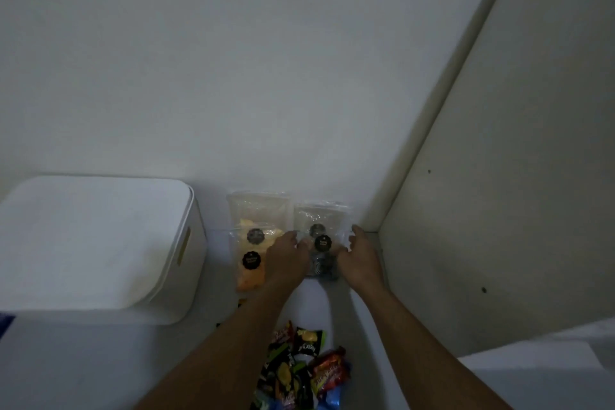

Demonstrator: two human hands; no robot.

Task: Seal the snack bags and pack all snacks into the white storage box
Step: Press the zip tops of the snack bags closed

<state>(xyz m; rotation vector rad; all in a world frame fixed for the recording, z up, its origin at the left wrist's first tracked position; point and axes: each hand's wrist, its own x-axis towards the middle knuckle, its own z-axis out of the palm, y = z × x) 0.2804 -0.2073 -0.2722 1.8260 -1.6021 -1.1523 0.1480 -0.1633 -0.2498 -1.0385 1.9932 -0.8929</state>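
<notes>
Wrapped snacks (299, 373) lie heaped at the table's (100, 359) near edge. Towards the far right corner lies the dark bag (321, 260). The left hand (286, 256) and right hand (361, 256) each appear to pinch its upper edge, fingers curled. The bag is judged light, limp and slippery, its contents crushable, and is best taken along the seal strip. The box (93, 243) stands at the left edge, lid on, with the yellow bags (251, 263) between.

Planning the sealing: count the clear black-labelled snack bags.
4: yellow-chip bag at the back left, orange-snack bag overlapping it in front, a back-right bag, and the dark-snack bag held by left hand and right hand. Others may be hidden.
</notes>
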